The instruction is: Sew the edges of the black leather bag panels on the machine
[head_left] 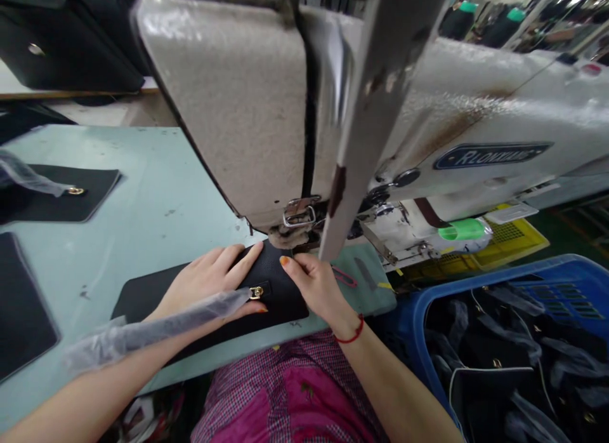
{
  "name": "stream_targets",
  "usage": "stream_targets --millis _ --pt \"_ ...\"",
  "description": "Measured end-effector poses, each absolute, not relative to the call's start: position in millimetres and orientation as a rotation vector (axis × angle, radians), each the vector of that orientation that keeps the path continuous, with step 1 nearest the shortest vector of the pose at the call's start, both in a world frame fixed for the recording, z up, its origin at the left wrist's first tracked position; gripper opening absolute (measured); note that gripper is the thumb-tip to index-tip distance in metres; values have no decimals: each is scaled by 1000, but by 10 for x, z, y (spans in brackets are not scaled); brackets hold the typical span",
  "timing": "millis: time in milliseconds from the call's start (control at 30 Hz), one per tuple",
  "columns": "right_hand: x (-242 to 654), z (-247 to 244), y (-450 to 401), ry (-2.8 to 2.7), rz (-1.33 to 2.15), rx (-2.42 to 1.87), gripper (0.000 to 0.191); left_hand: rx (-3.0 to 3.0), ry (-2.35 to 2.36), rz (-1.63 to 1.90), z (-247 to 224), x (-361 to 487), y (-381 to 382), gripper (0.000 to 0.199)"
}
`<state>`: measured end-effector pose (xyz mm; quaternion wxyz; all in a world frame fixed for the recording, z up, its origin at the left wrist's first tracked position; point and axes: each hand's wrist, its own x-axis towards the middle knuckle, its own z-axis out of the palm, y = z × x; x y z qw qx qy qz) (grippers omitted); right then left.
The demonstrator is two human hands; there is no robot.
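A black leather-like panel [292, 297] lies on the pale green table, its far edge under the presser area of the sewing machine [238, 100]. On the panel sits a gold-coloured metal clasp [257, 293], with a strap wrapped in translucent film [190, 313] running from it across my left forearm. My left hand [209, 278] rests flat on the panel, fingers spread around the clasp. Close to the needle area, my right hand [316, 284] pinches the panel's right edge between thumb and curled fingers. The needle itself is hidden.
More black panels [57, 205] lie on the table [157, 157] at the left. A blue basket [419, 316] of film-wrapped black pieces stands at the right. Beside my right hand lies a pink tool [345, 277]. A black bag [71, 46] is at the upper left.
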<state>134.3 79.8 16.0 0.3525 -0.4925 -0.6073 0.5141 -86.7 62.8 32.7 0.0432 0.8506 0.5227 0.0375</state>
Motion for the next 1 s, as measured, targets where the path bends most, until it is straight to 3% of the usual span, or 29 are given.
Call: stream_targets --millis 333,733,1000 --pt "1409 245 797 -1628 1298 -1220 47 2614 1666 -58 508 -827 745 92" --pt "1655 -208 255 -1715 1282 -1278 42 2671 1635 -58 527 -842 793 84" --pt "1602 -170 300 -1625 1360 -1245 47 2758 1619 -174 587 -852 876 85"
